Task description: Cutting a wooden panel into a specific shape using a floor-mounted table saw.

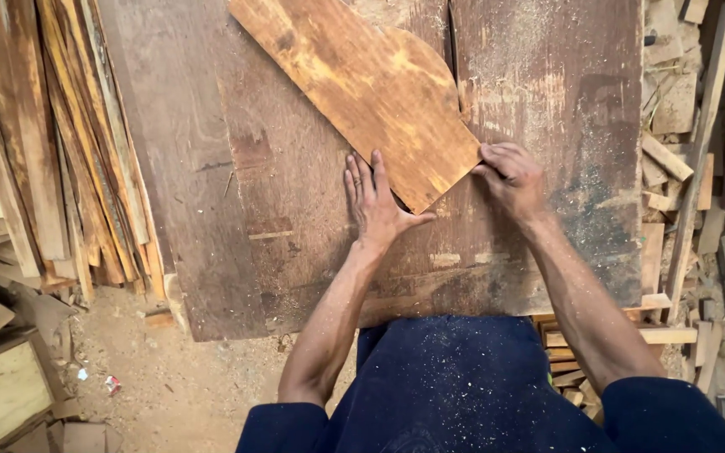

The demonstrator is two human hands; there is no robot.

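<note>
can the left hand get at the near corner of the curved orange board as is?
Probably yes. The left hand lies flat on the dark plank against the curved orange board, thumb just below its near corner; nothing lies between. The right hand presses the other edge.

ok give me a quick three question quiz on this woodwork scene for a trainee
1. True or false: the left hand lies flat with its fingers spread beside the lighter shaped board.
2. Which hand is curled at the shaped board's lower right edge? A) left B) right C) neither
3. Fill in: the shaped board lies on a larger, darker ____ dusted with sawdust.

Key
1. True.
2. B: the right hand is curled there, fingers bent; what it grips, if anything, cannot be told.
3. Panel: the dark wooden panel lies beneath, with a stack of thin wood strips to its left.
</note>
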